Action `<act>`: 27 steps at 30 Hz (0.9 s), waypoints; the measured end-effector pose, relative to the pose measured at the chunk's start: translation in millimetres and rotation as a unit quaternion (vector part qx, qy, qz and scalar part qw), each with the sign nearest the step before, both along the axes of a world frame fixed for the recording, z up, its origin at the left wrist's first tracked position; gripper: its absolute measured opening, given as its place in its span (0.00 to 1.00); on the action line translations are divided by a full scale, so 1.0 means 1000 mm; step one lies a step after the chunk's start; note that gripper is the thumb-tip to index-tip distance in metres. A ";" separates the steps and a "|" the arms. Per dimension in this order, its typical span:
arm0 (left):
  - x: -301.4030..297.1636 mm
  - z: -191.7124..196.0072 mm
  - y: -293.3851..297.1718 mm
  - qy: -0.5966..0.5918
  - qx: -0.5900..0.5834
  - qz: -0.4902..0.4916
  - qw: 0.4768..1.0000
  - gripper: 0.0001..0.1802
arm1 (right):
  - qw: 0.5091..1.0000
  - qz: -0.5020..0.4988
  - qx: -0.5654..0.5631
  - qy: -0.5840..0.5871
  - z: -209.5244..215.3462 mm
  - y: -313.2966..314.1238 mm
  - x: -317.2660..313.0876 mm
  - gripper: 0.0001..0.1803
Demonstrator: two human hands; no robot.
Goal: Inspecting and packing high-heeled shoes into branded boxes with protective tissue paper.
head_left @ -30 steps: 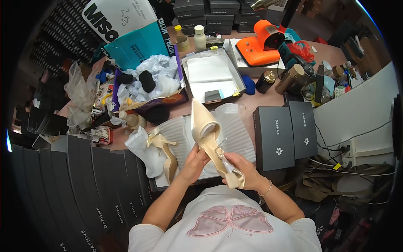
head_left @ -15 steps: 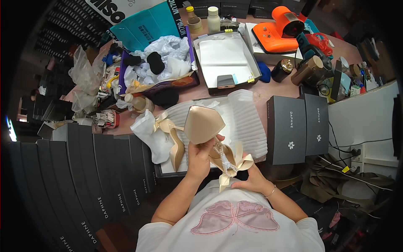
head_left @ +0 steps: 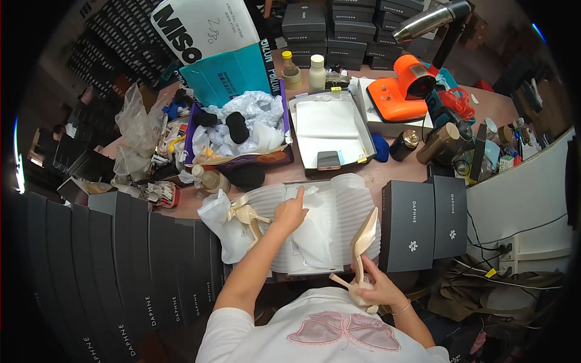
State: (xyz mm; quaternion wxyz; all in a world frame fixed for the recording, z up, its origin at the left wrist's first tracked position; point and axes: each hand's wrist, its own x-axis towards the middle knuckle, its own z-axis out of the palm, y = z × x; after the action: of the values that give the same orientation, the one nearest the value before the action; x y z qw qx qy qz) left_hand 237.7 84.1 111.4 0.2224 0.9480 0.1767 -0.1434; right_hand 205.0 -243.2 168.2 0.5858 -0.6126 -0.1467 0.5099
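- Beige heeled shoe [head_left: 363, 251] stands upright in the right hand [head_left: 376, 289], whose grip is clamped on its heel end, just off the near right corner of the box [head_left: 357, 199].
- Left hand [head_left: 292, 212] reaches into the open box, fingers loose and apart, index finger pressing the white paper [head_left: 315, 233] lining it.
- Second shoe [head_left: 247, 216] lies at the box's left edge on crumpled wrapping.
- Two dark lids [head_left: 423, 224] sit on the counter [head_left: 387, 175] just right of the box.

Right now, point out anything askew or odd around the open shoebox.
One beige high-heeled shoe lies tipped on the box's left rim, half on crumpled white tissue paper; its mate is in the right hand.
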 end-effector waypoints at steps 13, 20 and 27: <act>-0.011 0.047 0.016 -0.367 -0.179 0.086 0.909 0.12 | 0.982 -0.064 0.154 0.084 0.047 -0.021 0.018 0.61; -0.055 0.145 0.003 -0.375 -0.163 -0.088 0.908 0.12 | 0.923 -0.024 0.360 0.132 0.099 -0.002 -0.003 0.63; -0.138 0.091 -0.001 -0.435 0.013 -0.054 0.899 0.07 | 0.961 0.078 0.238 0.121 0.111 0.049 -0.063 0.60</act>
State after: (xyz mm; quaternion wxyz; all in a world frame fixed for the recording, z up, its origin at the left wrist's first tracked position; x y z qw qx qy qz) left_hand 100.0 83.3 202.3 0.2565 0.9268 0.0127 0.2741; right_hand 142.2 -194.2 279.6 0.6863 -0.3760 -0.2392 0.5748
